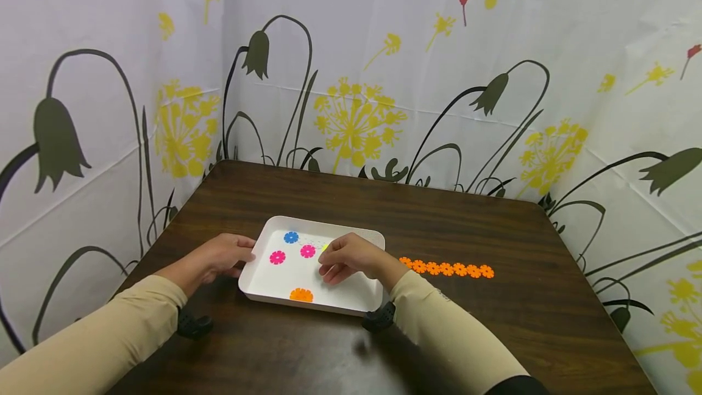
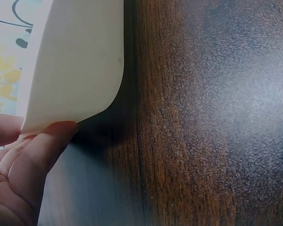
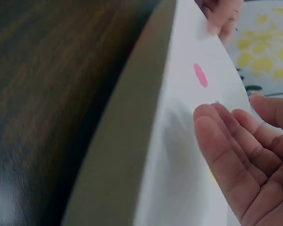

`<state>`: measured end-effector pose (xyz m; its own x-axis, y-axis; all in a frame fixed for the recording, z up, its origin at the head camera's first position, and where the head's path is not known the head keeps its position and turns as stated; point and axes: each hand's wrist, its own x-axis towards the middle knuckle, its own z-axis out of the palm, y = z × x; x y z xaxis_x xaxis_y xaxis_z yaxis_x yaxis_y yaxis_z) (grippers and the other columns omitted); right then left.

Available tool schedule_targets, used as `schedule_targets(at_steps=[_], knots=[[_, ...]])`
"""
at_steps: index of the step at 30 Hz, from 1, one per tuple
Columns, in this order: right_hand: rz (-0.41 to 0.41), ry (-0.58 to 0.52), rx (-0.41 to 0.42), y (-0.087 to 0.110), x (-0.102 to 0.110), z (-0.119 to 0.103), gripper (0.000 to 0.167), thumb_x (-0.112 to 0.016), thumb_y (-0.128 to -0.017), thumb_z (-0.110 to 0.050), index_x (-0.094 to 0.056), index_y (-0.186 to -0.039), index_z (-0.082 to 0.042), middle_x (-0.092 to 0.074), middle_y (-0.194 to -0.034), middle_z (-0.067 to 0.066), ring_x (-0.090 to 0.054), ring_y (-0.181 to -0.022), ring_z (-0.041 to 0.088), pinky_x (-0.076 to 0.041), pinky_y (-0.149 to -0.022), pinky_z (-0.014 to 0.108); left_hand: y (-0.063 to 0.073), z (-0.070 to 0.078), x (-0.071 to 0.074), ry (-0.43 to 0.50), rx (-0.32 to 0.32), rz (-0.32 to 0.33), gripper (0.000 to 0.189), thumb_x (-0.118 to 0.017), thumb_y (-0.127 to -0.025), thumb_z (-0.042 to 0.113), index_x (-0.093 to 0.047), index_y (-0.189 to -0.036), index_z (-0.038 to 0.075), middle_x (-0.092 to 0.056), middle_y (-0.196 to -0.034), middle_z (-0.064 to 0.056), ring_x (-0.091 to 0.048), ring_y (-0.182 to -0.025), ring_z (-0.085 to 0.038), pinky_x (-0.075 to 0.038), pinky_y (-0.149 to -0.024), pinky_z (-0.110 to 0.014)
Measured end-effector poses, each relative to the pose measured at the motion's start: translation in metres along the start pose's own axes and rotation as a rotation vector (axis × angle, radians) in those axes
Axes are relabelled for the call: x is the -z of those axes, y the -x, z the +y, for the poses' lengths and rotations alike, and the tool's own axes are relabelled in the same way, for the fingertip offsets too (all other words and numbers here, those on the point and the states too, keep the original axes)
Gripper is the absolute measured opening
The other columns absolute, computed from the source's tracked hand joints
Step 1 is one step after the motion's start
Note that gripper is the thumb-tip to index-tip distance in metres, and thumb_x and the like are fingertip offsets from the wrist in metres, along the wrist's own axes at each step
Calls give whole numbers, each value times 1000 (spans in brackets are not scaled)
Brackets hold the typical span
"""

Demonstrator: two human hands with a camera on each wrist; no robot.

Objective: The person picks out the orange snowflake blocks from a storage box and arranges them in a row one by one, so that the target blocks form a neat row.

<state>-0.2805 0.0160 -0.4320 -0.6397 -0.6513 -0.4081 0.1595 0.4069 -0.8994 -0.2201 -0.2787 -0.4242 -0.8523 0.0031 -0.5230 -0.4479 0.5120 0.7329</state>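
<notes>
A white tray (image 1: 263, 279) lies on the table, and my left hand (image 1: 225, 256) pinches its left wall between thumb and fingers, clearly so in the left wrist view. Over the tray's right half hovers my right hand (image 1: 351, 258), its fingers loosely bent; the right wrist view shows nothing held in them. In the tray are a blue notched disc (image 1: 291, 237), a pink notched disc (image 1: 277, 257), another pink disc (image 1: 308, 251) and an orange disc (image 1: 301, 295) by the front wall. A yellow piece (image 1: 325, 247) is mostly hidden behind my right fingers.
To the tray's right, a row of several orange notched discs (image 1: 446, 269) lies joined edge to edge on the dark wooden table (image 1: 466, 224). Its left end passes behind my right wrist. A flower-printed curtain (image 1: 351, 47) hangs along the table's back and sides.
</notes>
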Motion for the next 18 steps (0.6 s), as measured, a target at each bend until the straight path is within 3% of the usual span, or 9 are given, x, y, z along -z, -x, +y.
schedule_targets(at_steps=[5, 9, 14, 18], knots=[[-11, 113, -5, -4, -19, -5, 18, -68, -91, -13, -71, -97, 3, -73, -87, 16, -71, -72, 26, -61, -69, 38, 1, 1, 0, 4, -2, 0, 50, -58, -97, 16, -46, -140, -6, -55, -132, -27, -63, -98, -27, -59, -80, -37], [-8, 286, 10, -6, -36, -11, 10, -71, -89, -12, -71, -92, -3, -71, -81, 12, -67, -69, 24, -61, -65, 36, 1, 1, 0, 6, -4, 1, 50, -58, -97, 16, -47, -140, -6, -55, -131, -27, -63, -98, -28, -59, -80, -37], [11, 719, 84, -4, -56, -17, 10, -73, -86, -19, -70, -92, -12, -66, -78, -3, -60, -68, 12, -53, -65, 22, 0, 0, 0, 11, -14, -6, 49, -58, -97, 16, -46, -140, -6, -55, -131, -27, -64, -99, -28, -59, -81, -38], [55, 1013, 131, -7, -68, -15, 17, -75, -83, -24, -67, -94, -16, -61, -79, -7, -53, -71, 8, -46, -67, 20, 0, -1, 0, 14, -18, -6, 49, -58, -98, 16, -46, -140, -6, -56, -131, -27, -64, -98, -27, -59, -81, -38]])
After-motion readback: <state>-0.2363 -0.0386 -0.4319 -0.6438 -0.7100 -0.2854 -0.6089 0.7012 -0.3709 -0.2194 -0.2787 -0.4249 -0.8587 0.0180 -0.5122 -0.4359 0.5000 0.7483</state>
